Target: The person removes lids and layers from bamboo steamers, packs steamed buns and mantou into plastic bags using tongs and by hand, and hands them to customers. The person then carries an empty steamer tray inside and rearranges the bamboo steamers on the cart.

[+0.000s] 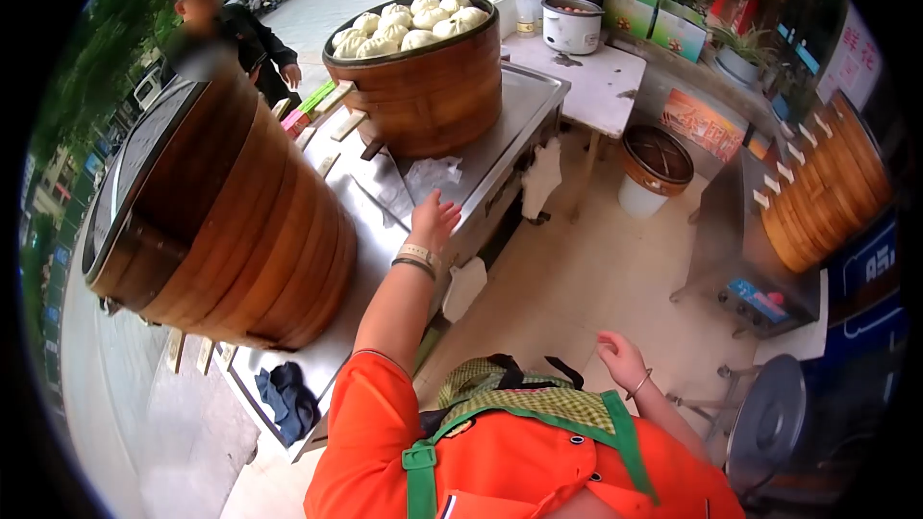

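Observation:
My left hand (436, 222) reaches out over the front edge of the steel table (524, 101), its fingers extended and nothing held. Just beyond the fingertips lies a crumpled clear plastic bag (435, 173). Behind the bag stands a round wooden steamer (423, 96) full of white steamed buns (409, 24). A tall stack of steamer baskets (240, 221) rises to the left of my forearm. Down by my right side, my right hand (621, 358) hangs in the air with loosely bent fingers, holding nothing visible.
A person (226, 34) stands beyond the table. A dark cloth (286, 402) lies at its near corner. Further right are a rice cooker (572, 24) on a side table, a white bucket (642, 197) topped by a steamer basket, another steamer stack (827, 187) and a round stool (766, 423).

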{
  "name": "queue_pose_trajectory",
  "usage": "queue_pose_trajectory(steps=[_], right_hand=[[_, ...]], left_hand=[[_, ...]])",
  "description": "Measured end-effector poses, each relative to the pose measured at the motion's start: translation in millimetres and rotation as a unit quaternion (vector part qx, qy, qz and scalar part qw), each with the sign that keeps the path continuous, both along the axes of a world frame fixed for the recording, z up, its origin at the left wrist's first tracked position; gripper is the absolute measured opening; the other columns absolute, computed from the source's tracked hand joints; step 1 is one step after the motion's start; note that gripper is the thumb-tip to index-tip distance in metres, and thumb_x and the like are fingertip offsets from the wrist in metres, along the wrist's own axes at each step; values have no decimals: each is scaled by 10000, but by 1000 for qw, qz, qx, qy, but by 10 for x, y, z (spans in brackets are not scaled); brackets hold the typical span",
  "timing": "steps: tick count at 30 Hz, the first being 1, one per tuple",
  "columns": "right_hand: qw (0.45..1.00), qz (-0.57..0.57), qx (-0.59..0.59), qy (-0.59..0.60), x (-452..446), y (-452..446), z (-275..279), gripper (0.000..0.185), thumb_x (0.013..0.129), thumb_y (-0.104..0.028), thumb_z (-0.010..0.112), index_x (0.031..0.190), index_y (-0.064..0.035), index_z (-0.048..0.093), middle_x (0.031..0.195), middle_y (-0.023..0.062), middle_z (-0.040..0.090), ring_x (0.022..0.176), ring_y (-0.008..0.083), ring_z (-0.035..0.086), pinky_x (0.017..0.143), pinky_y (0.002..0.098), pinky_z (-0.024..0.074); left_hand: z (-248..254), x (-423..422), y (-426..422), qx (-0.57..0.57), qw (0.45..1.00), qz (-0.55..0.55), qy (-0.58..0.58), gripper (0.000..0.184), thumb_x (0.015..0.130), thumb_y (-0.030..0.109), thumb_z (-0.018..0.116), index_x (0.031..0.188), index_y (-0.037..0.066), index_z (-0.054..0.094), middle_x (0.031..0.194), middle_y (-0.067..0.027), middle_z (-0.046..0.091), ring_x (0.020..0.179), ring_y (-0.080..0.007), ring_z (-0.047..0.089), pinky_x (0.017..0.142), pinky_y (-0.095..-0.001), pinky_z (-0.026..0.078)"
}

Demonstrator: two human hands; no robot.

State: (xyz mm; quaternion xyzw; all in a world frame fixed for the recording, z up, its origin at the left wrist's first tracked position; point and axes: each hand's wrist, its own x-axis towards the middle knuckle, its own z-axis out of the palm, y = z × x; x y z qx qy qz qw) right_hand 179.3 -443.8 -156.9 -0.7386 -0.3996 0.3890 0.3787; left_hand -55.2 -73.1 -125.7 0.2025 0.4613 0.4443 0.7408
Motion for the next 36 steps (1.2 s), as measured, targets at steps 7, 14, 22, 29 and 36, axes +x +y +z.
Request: queue_pose_trajectory(steps=[7,14,22,29,36], right_hand=[[984,149,59,-71,635,1875,196,341,818,-131,536,1136,-12,506,1060,134,581,893,200,604,783,298,482],[940,339,42,12,1021,2997,267,362,820,-140,554,1160,-24,508,1061,134,581,932,199,599,804,308,482],[879,426,127,171,884,4675,938,278,859,-84,509,1123,-1,530,1005,95,616,936,153,588,809,269,464],[822,489,143,256,669,5239,1404,362,844,-141,558,1171,-5,482,1071,104,566,891,154,578,779,276,466],[746,581,60,319,307,5495,1239,281,838,-169,599,1050,-14,500,988,62,565,857,131,552,759,262,470]], left_hand=[[-473,488,940,-30,976,209,50,143,857,255,496,887,116,503,628,-53,542,469,-125,442,428,-223,367],[389,533,799,166,955,217,116,135,849,167,505,758,68,503,586,-18,502,458,-83,417,425,-194,327],[520,425,853,250,910,328,43,145,833,103,476,870,15,584,843,-15,582,808,-115,544,737,-253,430],[869,887,667,350,843,233,335,54,752,25,558,796,6,581,822,-60,622,685,-144,561,641,-252,436],[1235,1086,406,439,716,64,538,128,672,-35,571,659,37,465,777,-106,614,641,-227,572,588,-317,464]])
